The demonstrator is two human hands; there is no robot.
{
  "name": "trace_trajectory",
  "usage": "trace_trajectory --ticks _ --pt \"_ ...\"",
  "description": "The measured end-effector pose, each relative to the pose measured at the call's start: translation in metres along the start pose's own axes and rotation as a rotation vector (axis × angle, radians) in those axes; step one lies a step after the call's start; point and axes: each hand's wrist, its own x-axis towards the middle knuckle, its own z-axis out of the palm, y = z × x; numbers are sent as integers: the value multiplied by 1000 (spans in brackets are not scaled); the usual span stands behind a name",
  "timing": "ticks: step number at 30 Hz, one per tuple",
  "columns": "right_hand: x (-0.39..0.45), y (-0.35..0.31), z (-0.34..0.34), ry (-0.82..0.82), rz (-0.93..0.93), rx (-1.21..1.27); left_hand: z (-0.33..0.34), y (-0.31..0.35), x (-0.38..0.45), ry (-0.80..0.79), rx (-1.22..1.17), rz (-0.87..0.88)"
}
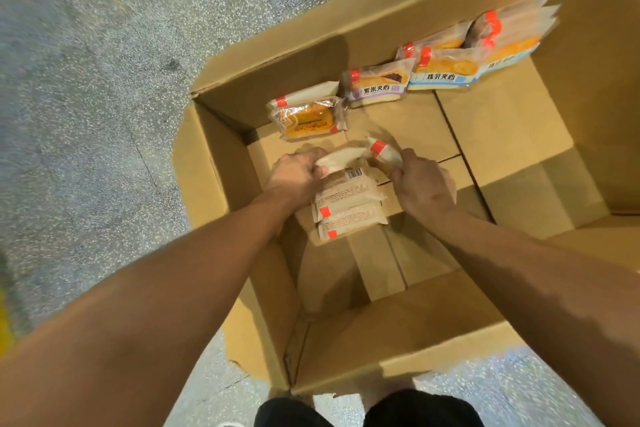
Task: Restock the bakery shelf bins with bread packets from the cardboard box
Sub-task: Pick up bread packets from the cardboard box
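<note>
The cardboard box (398, 340) runs off the right edge. The top bread packet (349, 158) (motion-smeared) hides the fingertips of each hand, and its print is unreadable.

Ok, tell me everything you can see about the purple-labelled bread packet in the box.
The purple-labelled bread packet is a clear plastic wrapper around pale bread with a dark filling, with an orange-red mark at its upper left corner and a purple band of printed characters along its lower edge. It leans against the far wall of the cardboard box, between an orange-bread packet and a blue-labelled one. Neither hand touches it.
</note>
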Motion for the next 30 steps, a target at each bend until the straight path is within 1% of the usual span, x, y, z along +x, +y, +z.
trace_trajectory --ticks 3,5,8,10,12,15,18,20,22,25,30 --pt "-23 -6 -16 22 56 -2 -14 7 -17 31 -31 -42" --pt "-41 -11 -26 36 89 -1 -24 15 -32 9 -137 -77" --pt "-76 -19 -42 70 120 -7 -35 28 -57 -112 -520 -143" --pt "-105 -23 -54 117 124 3 -42 36 -78 -204 -730 -172" --pt "-139 -27 -65 165 135 41 -47 47 -100 -234 -776 -133" --pt "-194 -27 -83 206 195 94 -58 77 -153 -237 -638 18" --pt "-252 -19 -96 277 276 182 -58 106 -195 -152 -230 232" --pt "-289 -6 -103 340 329 233 -52 130 -217 -72 -42 340" --pt "-323 13 -111 384 403 278 -45 159 -239 -21 25 392" --pt "-372 51 -126 438 496 302 -27 209 -269 14 142 496" --pt "-443 142 -135 501 634 325 37 299 -316 16 255 654"
